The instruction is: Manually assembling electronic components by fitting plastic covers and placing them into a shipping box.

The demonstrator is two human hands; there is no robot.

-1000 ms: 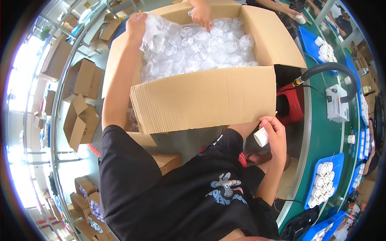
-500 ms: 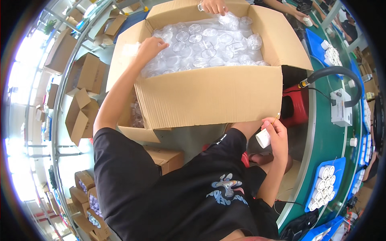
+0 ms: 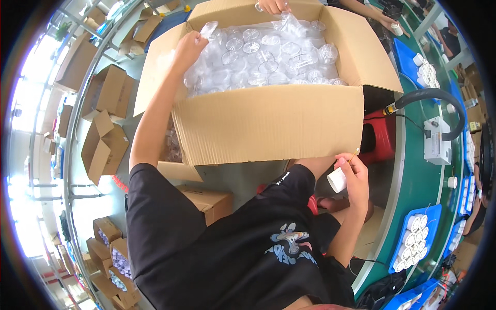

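Observation:
A large open cardboard box (image 3: pixel 268 124) stands in front of me, full of clear plastic round-ended pieces (image 3: pixel 251 47) in a clear plastic bag (image 3: pixel 208 30). At the box's left side my left hand (image 3: pixel 189 50) is closed, pinching a raised corner of that bag. My right hand (image 3: pixel 356 181), low by the box's near right corner, holds a small white cylinder (image 3: pixel 337 181), tilted. A thin swab-like stick (image 3: pixel 354 154) with a pale tip pokes up from the same fingers. Across the box, another person's hand (image 3: pixel 275 6) is at the bag's far edge.
On the right runs a green workbench (image 3: pixel 400 194) with a blue tray (image 3: pixel 436 217) of white cylinders and a white device (image 3: pixel 437 139) with a black hose. A red stool (image 3: pixel 381 139) stands beneath. Cardboard boxes (image 3: pixel 107 147) line the left.
My left hand has moved slightly left and up, and a bag corner now stands up from its fingers. The other person's hand has shifted up a little. My right hand is nearly unchanged.

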